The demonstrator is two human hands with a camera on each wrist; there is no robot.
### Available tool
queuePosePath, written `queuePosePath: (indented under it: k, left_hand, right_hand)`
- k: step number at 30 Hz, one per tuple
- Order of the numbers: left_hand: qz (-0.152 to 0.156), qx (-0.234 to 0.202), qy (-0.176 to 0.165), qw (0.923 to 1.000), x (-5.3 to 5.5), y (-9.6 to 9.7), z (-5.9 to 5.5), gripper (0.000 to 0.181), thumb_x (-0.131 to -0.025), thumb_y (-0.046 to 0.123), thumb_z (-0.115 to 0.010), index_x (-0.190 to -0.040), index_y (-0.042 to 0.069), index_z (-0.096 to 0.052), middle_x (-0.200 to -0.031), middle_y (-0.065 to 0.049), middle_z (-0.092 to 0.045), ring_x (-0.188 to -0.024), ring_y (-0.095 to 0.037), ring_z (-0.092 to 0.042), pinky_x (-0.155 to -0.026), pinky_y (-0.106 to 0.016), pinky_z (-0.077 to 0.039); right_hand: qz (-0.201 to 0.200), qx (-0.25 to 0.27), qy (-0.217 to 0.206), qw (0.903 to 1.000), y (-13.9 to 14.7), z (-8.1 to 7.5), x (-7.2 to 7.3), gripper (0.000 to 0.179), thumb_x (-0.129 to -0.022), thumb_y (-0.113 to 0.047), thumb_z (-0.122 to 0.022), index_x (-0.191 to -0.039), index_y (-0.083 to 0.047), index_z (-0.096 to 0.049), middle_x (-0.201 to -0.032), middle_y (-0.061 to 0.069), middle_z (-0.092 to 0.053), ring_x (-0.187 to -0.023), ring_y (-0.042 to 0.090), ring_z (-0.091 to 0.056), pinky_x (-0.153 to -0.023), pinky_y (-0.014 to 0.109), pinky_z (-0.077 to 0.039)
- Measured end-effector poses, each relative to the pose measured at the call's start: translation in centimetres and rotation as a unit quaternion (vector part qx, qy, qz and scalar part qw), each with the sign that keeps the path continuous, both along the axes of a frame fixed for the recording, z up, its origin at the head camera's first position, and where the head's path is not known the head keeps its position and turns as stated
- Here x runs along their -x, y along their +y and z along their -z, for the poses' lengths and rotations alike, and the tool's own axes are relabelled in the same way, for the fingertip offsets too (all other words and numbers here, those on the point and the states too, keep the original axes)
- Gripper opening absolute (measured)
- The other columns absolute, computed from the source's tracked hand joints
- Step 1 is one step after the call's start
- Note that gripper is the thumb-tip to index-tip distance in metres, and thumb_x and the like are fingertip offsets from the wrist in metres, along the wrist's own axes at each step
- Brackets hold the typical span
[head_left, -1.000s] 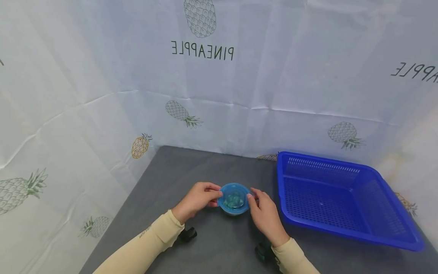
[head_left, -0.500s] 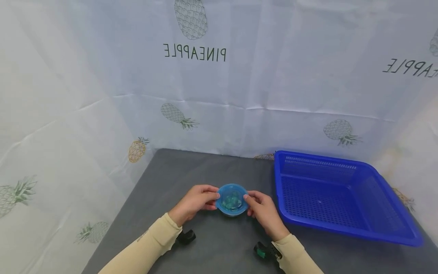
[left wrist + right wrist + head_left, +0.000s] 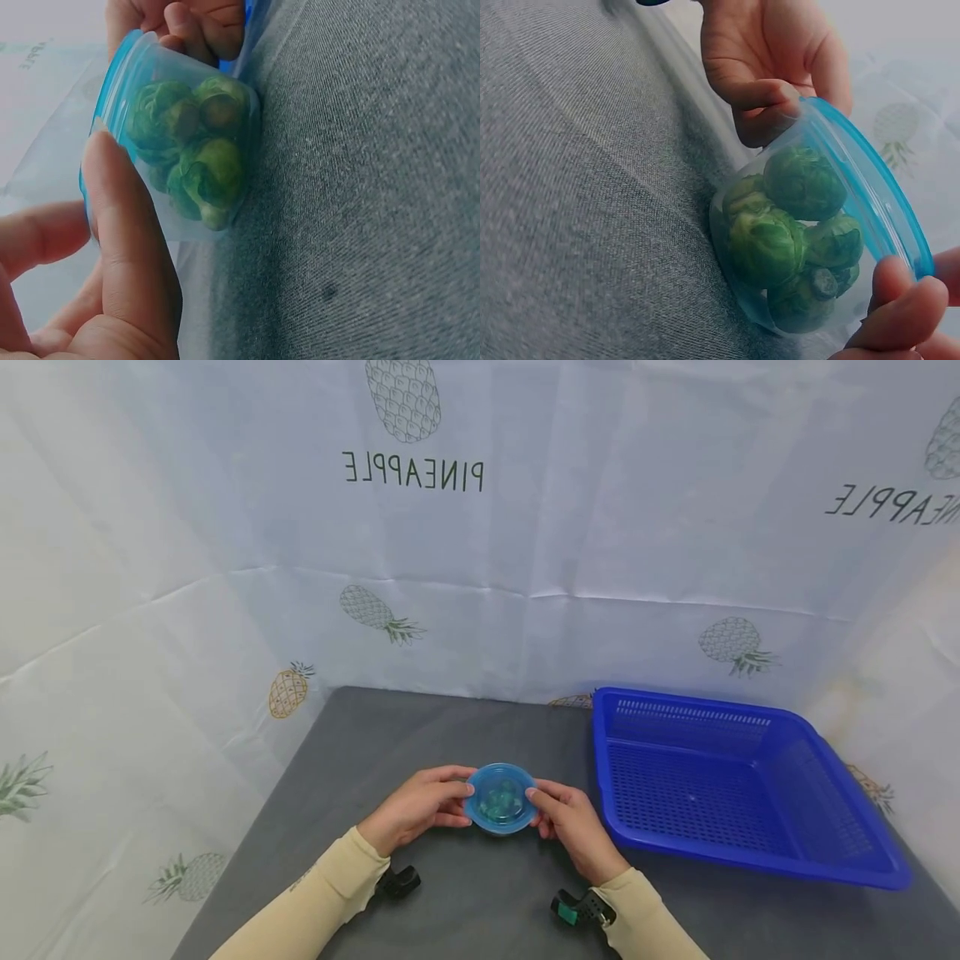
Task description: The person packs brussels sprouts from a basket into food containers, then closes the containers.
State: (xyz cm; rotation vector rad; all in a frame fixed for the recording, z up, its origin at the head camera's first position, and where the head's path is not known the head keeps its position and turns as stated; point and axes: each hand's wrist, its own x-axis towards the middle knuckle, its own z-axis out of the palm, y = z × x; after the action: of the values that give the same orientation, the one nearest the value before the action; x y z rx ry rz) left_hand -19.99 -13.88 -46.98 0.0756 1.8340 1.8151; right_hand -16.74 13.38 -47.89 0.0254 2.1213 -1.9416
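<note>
A small round clear plastic container (image 3: 184, 66) stands on the grey cloth with a translucent blue lid (image 3: 500, 769) seated over its top. Through its wall several green Brussels sprouts (image 3: 765, 244) show. My left hand (image 3: 415, 808) pinches the lid's left edge, thumb on top and fingers at the rim. From the other side my right hand (image 3: 576, 828) pinches the lid's right edge between thumb and curled fingers. The undersides of both grips are partly hidden in the head view.
A big blue perforated plastic basket (image 3: 693, 853) stands on the grey table (image 3: 450, 893) to the right of my right hand. White curtains (image 3: 525, 543) with pineapple prints hang behind and at the sides. Black straps are on both wrists.
The head view has swung slightly right, so everything sits further left in it. My right thumb has shifted a little inward on the lid's edge; both hands stay at the container.
</note>
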Motion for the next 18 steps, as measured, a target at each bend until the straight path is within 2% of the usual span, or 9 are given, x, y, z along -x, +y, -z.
queuePosePath:
  k: [3,10,18]
  left_hand:
    - [-0.001,-0.007,-0.008,0.9999,-0.04,0.02,-0.09,0.054,-0.104,0.024,-0.073,-0.154,0.011,-0.059,-0.095,-0.009,-0.063,-0.079,-0.016,-0.066,-0.085,-0.037,-0.069]
    - [-0.010,0.000,0.000,1.0000,-0.26,0.24,-0.26,0.053,-0.105,0.022,-0.072,-0.155,0.012,-0.060,-0.100,-0.011,-0.065,-0.078,-0.015,-0.066,-0.084,-0.035,-0.069]
    - [-0.018,0.002,-0.003,0.9998,-0.45,0.34,-0.22,0.053,-0.104,0.024,-0.073,-0.155,0.014,-0.060,-0.094,-0.008,-0.064,-0.077,-0.014,-0.065,-0.081,-0.032,-0.069]
  right_hand:
    - [-0.011,0.012,-0.002,0.9999,0.06,0.07,0.15,0.046,-0.109,-0.024,-0.065,-0.145,0.004,-0.061,-0.079,-0.003,-0.065,-0.066,0.009,-0.054,-0.062,0.019,-0.047]
    - [-0.010,0.043,-0.010,0.9990,-0.09,0.04,0.13,0.045,-0.110,-0.023,-0.064,-0.146,0.004,-0.060,-0.081,-0.005,-0.063,-0.069,0.007,-0.053,-0.061,0.017,-0.044]
    - [-0.004,0.057,-0.012,0.9983,-0.24,0.19,-0.01,0.045,-0.111,-0.023,-0.063,-0.148,0.003,-0.060,-0.086,-0.004,-0.064,-0.073,0.009,-0.056,-0.063,0.018,-0.045]
